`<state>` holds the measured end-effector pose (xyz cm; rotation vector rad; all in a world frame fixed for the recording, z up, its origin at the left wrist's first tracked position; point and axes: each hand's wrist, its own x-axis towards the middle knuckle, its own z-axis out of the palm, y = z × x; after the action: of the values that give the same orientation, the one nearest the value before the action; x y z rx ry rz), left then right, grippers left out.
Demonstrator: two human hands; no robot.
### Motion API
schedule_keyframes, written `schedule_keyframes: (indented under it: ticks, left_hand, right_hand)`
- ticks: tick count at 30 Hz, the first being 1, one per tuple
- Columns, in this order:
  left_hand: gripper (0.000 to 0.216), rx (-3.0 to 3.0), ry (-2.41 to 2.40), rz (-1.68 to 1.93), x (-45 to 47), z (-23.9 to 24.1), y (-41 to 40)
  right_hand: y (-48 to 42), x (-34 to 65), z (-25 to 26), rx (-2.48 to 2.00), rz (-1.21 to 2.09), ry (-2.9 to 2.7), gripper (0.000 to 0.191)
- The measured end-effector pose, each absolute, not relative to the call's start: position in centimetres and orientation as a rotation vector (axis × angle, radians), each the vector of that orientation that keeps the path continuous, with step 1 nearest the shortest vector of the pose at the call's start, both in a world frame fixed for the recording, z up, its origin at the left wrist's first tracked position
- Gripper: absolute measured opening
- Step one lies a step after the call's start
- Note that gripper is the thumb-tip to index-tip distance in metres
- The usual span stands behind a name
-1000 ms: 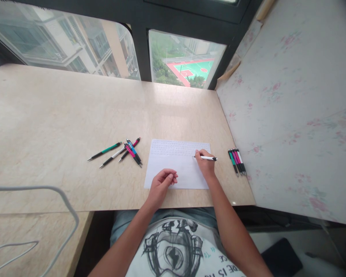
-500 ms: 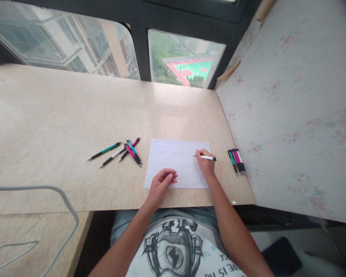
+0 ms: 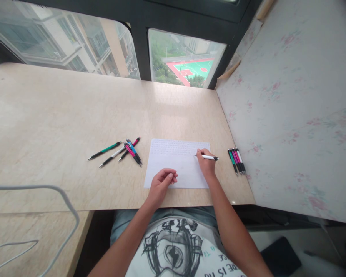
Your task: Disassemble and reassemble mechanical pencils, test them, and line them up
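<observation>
A white pen with a black end (image 3: 210,157) is pinched in my right hand (image 3: 206,165), its tip at the right end of the lowest written line. Under it lies a sheet of white paper (image 3: 178,163), with rows of small handwriting across the upper part. The words are too small to read. My left hand (image 3: 162,181) rests on the lower left of the sheet, its fingers loosely curled together with the thumb against them and nothing visible in them.
Several click pens (image 3: 132,152) in green, white, pink and blue lie loosely left of the paper. More pens (image 3: 237,161) stand in a neat row by the papered wall (image 3: 291,127). A grey cable (image 3: 54,187) loops over the lower left. The window frame (image 3: 144,50) borders the marble-patterned desktop (image 3: 83,107).
My right hand and the pen have shifted very slightly to the right along the written line. The left hand, paper and other pens stay where they were.
</observation>
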<state>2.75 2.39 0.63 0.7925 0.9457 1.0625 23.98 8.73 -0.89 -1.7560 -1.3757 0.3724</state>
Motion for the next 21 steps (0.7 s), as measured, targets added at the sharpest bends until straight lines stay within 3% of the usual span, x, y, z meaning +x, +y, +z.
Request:
schedule_keyframes:
  ticks: [21]
  left_hand:
    - [0.018, 0.809, 0.927, 1.062, 2.73, 0.51, 2.30]
  right_hand:
    - [8.74, 23.94, -0.86, -1.747, 0.362, -1.395, 0.036]
